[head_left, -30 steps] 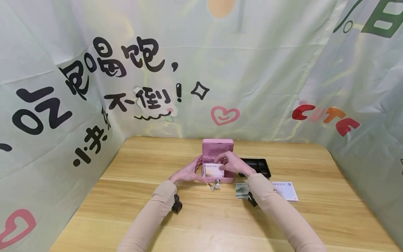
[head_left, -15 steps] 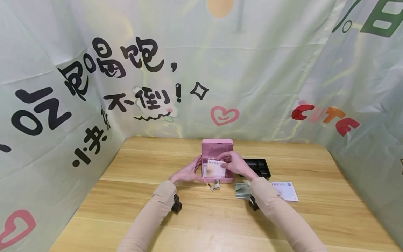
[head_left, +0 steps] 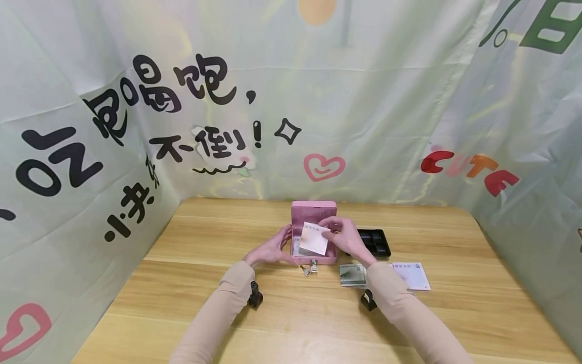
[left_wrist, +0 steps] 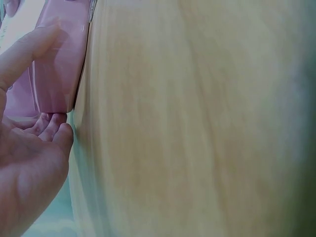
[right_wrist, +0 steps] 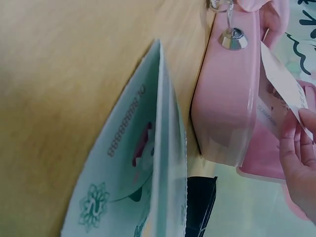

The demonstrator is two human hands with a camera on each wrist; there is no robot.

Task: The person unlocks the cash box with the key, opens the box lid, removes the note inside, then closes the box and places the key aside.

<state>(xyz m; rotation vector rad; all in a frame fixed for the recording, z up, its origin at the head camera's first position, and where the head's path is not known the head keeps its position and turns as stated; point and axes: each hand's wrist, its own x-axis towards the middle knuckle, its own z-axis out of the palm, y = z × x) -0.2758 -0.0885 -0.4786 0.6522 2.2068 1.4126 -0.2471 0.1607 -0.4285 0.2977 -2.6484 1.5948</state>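
Note:
A pink cash box stands with its lid raised toward the back of the table. My left hand grips its left side; in the left wrist view the thumb lies over the front wall and the other fingers reach the side. Between thumb and fingers, my right hand pinches a pale pinkish banknote, tilted above the box's opening. More notes lie inside. A metal lock sits on the front wall, with keys hanging from it.
To the right of the box lies a black compartment tray, partly behind the right hand. Nearer, under the right forearm, are a green banknote, folded in the right wrist view, and whitish-purple notes. Printed curtains surround the table.
The right hand has lifted the pinkish banknote up and slightly right, tilting it and uncovering notes in the box. The left hand stays on the box.

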